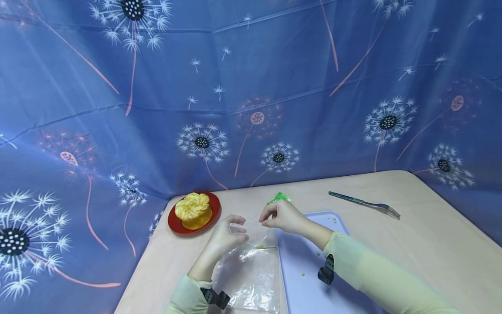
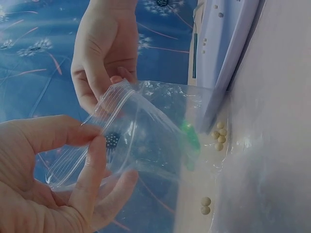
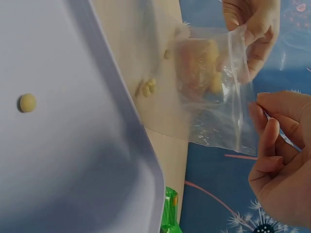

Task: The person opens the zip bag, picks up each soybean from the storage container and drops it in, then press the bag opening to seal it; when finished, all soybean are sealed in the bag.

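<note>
A clear zip bag (image 1: 252, 279) is stretched between both hands above the table. My left hand (image 1: 224, 237) pinches one side of its zip edge between thumb and forefinger, plain in the left wrist view. At the opposite corner, my right hand (image 1: 285, 216) pinches the edge with its fingertips. Several pale yellow round beans (image 2: 220, 136), like soybeans, lie low in the bag. Beside the bag stands a lilac tray (image 1: 294, 288), with a few loose beans such as this bean (image 3: 28, 102) on it.
A yellow bun-like cake (image 1: 194, 211) sits on a red plate (image 1: 215, 207) at the back left. Behind the right hand lies a green packet (image 1: 280, 197). A fork (image 1: 364, 203) rests at the back right. A blue dandelion-print cloth (image 1: 294, 87) hangs behind the table.
</note>
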`<state>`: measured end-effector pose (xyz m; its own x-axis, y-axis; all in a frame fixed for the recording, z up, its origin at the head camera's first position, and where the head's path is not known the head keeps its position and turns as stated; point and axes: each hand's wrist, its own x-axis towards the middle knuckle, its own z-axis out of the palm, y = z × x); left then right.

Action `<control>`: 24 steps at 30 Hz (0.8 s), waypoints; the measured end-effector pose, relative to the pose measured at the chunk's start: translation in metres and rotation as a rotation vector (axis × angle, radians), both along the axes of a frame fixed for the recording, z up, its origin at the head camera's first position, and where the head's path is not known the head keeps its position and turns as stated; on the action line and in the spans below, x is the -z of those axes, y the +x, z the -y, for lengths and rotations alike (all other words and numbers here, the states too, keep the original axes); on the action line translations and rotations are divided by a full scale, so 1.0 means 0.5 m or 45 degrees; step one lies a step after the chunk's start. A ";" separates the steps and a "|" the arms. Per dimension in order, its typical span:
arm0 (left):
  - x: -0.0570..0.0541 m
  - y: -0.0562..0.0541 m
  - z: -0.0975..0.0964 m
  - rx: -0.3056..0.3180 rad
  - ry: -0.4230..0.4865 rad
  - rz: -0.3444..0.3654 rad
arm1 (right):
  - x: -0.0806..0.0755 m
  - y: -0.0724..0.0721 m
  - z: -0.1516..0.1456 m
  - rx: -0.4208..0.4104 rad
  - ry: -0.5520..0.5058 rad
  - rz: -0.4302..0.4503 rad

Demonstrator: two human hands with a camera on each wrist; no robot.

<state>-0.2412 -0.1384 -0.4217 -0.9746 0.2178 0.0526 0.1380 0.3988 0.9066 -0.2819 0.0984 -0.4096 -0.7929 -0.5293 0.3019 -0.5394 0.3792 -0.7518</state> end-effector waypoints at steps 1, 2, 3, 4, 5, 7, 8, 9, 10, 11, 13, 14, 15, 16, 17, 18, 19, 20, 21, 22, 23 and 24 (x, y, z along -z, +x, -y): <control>0.000 0.000 0.000 -0.002 -0.001 0.002 | 0.001 0.000 0.001 0.001 0.003 0.004; 0.000 0.000 0.000 0.001 0.000 0.002 | 0.001 0.000 0.002 0.002 0.009 0.004; 0.000 0.000 0.000 0.003 0.000 0.006 | 0.002 0.000 0.002 0.000 0.011 0.007; 0.001 0.000 0.000 0.005 0.000 0.008 | 0.003 0.000 0.002 0.004 0.015 0.007; 0.001 0.001 0.001 0.007 -0.001 0.011 | 0.004 -0.002 0.000 0.011 0.013 0.007; 0.001 0.001 0.002 0.009 -0.008 0.013 | 0.002 -0.004 -0.008 0.043 0.008 0.019; 0.001 0.000 0.002 0.009 -0.009 0.012 | 0.000 -0.005 -0.016 0.064 0.005 0.025; 0.001 0.000 0.002 0.009 -0.013 0.009 | -0.003 -0.007 -0.026 0.088 -0.002 0.046; 0.000 0.001 0.002 0.009 -0.018 0.008 | -0.006 -0.008 -0.039 0.117 -0.007 0.062; 0.000 0.001 0.002 0.008 -0.025 0.007 | -0.008 -0.010 -0.056 0.152 -0.010 0.070; -0.001 0.002 0.003 0.003 -0.041 0.003 | -0.009 -0.018 -0.095 0.229 -0.001 0.082; -0.003 0.003 0.004 0.002 -0.046 0.000 | -0.007 -0.023 -0.116 0.266 -0.004 0.090; -0.003 0.004 0.005 -0.001 -0.050 0.001 | -0.004 -0.027 -0.137 0.308 -0.004 0.100; -0.004 0.005 0.005 -0.003 -0.052 0.001 | 0.001 -0.032 -0.159 0.349 0.005 0.095; -0.004 0.004 0.006 -0.004 -0.052 -0.001 | 0.008 -0.037 -0.180 0.390 0.015 0.096; -0.004 0.004 0.006 -0.004 -0.048 -0.001 | 0.015 -0.041 -0.199 0.423 0.027 0.101; -0.003 0.004 0.006 -0.001 -0.041 -0.001 | 0.023 -0.043 -0.217 0.459 0.044 0.106; -0.003 0.004 0.005 0.001 -0.035 0.001 | 0.032 -0.045 -0.233 0.491 0.063 0.110; -0.002 0.004 0.005 0.004 -0.030 0.003 | 0.042 -0.045 -0.248 0.523 0.093 0.101; -0.002 0.004 0.004 0.010 -0.024 0.003 | 0.051 -0.046 -0.262 0.544 0.127 0.086; -0.001 0.004 0.003 0.015 -0.019 0.005 | 0.061 -0.045 -0.274 0.565 0.155 0.072; -0.001 0.004 0.002 0.019 -0.015 0.006 | 0.069 -0.044 -0.284 0.587 0.187 0.053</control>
